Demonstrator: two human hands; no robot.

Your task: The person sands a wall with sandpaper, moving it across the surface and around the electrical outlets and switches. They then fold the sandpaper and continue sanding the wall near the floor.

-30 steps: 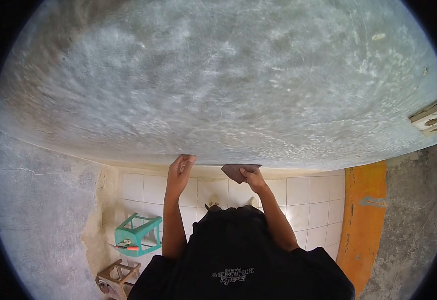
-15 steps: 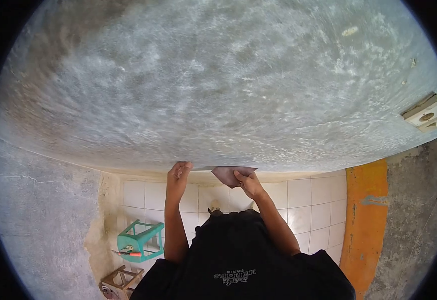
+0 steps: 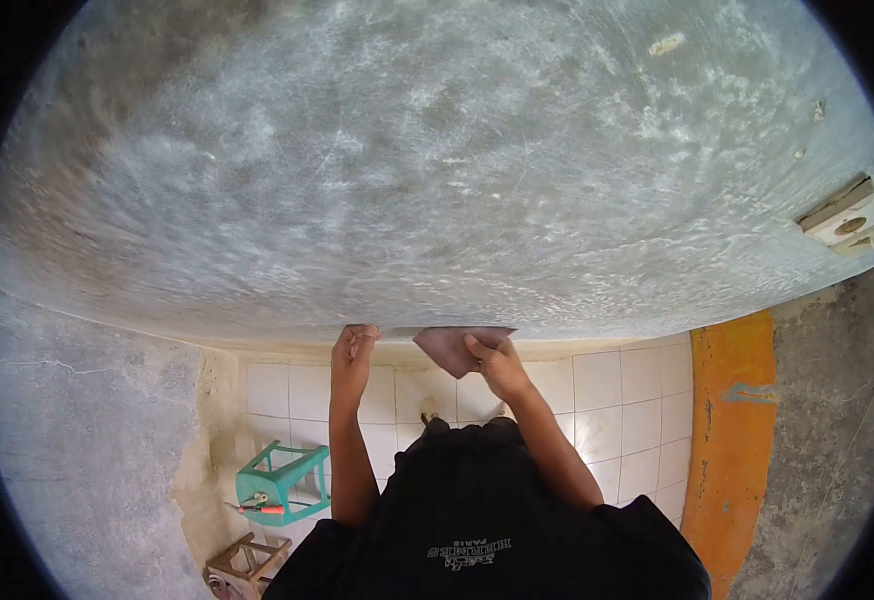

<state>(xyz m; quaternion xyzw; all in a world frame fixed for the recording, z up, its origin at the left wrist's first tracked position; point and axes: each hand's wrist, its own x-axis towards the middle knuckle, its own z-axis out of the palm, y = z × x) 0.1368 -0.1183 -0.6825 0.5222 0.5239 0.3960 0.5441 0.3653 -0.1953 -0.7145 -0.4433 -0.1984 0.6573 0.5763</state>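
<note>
A brownish sheet of sandpaper (image 3: 447, 350) is pinched in my right hand (image 3: 503, 370), thumb on its near face. The sheet's top edge lies along the grey wall (image 3: 437, 200). Left of the sheet, my left hand (image 3: 356, 343) is raised to the wall with its fingers curled in and fingertips right at the surface. Whether those fingers hold anything small I cannot tell. A dark narrow shadow runs along the wall between the left hand and the sheet.
Low on the left stands a green plastic stool (image 3: 279, 485) with a red-handled tool (image 3: 262, 509) on it. A wooden stool (image 3: 247, 558) is nearer. An orange-painted strip (image 3: 734, 450) runs along the right side, and a socket box (image 3: 847, 222) sits in the wall.
The sandpaper and my right hand have shifted slightly left and up along the wall. The left hand stays nearly in place. The view has moved a little.
</note>
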